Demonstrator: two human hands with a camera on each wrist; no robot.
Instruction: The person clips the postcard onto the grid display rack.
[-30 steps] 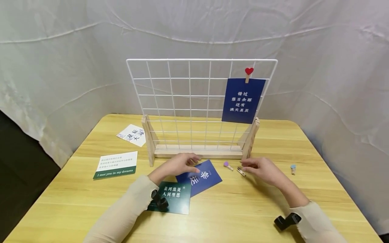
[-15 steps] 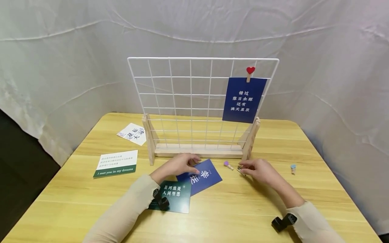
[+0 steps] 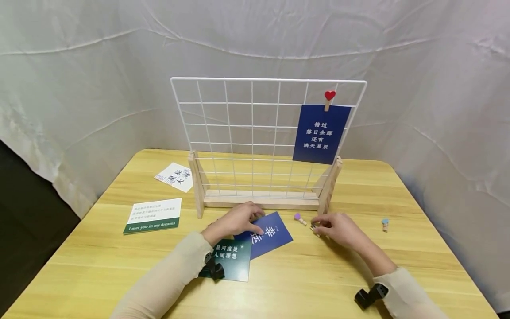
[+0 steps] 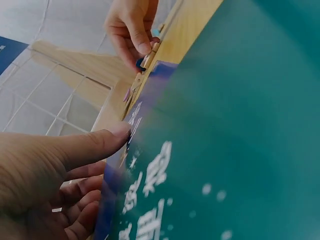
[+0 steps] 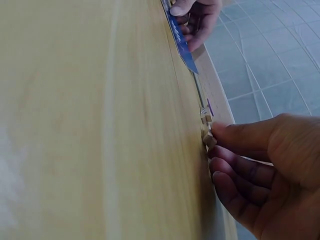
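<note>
In the head view my left hand (image 3: 238, 220) pinches the far left edge of a dark blue card (image 3: 275, 235) with white characters, thumb on its face. The left wrist view shows the other fingers behind the card's edge. A dark green card (image 3: 237, 266) lies partly over the blue one, below my left wrist. My right hand (image 3: 340, 229) pinches a small wooden clothespin (image 5: 209, 139) between thumb and fingertips, low at the table. Just left of it lies another clothespin with a purple round head (image 3: 298, 216).
A white wire grid (image 3: 252, 104) on wooden feet stands behind the hands. A red heart clothespin (image 3: 329, 95) holds a blue card (image 3: 322, 137) at its upper right. A white-and-green card (image 3: 153, 215) and a white card (image 3: 174, 177) lie left; a blue-headed clothespin (image 3: 384, 224) lies right.
My right fingers have closed in on the clothespin, covering more of it, and the hand has shifted slightly nearer. My left hand stays at the blue card with little movement.
</note>
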